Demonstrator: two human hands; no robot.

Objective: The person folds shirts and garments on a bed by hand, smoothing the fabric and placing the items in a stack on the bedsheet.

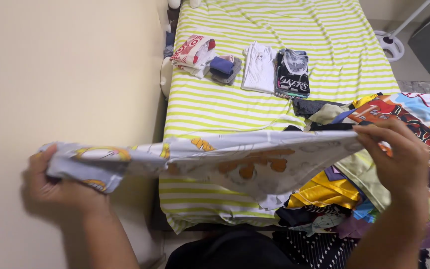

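So the person's standing at the foot of a bed with a lime-green and white striped sheet [235, 107], stretching a pale grey printed cloth [235, 157] out flat between both hands, up in the air over the near end of the mattress. It's got orange and yellow cartoon-ish prints on it. The left hand [58, 187] is closed into a fist around the bunched-up left end of the cloth, out past the edge of the bed in front of the cream wall [65, 65]. The right hand [396, 154] is pinching the right edge, fingers curled over the top of the fabric, thumb tucked under I think.

Right below the right hand there's a big messy heap of unfolded clothes [344, 199], with something yellow in it plus a bright cartoon-print blanket [424, 117].

Further up the bed there's a neat row of folded stuff: a red and white patterned piece [192, 52], a small blue and grey stack [224, 68], a white shirt [259, 67] and a black jersey pile [292, 73]. All well apart from the hands.
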